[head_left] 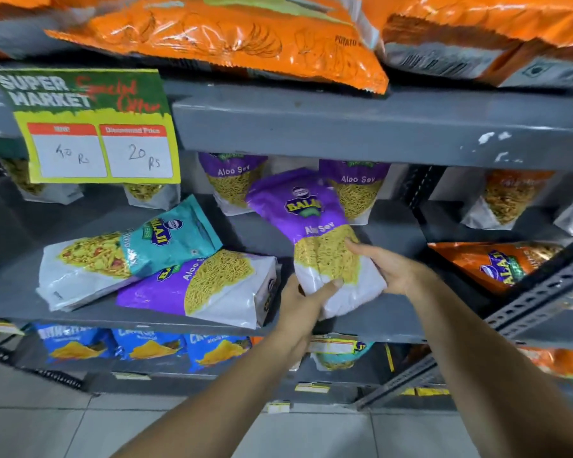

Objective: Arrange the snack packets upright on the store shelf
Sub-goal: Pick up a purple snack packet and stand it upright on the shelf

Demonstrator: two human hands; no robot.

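A purple Aloo Sev packet [311, 223] is held tilted above the grey middle shelf [179, 320]. My left hand [303, 300] grips its white bottom from the left. My right hand [387, 266] holds its right side. Two purple Aloo Sev packets [234, 180] [358, 190] stand upright at the back. To the left, a teal packet [129, 249] lies flat, partly over another purple packet [209, 285] that also lies flat.
A yellow price sign [90, 127] hangs from the upper shelf edge. Large orange bags [232, 38] lie on the top shelf. An orange packet [497, 262] lies at the right, behind a slotted metal upright [543, 292]. Blue packets [146, 345] stand on the lower shelf.
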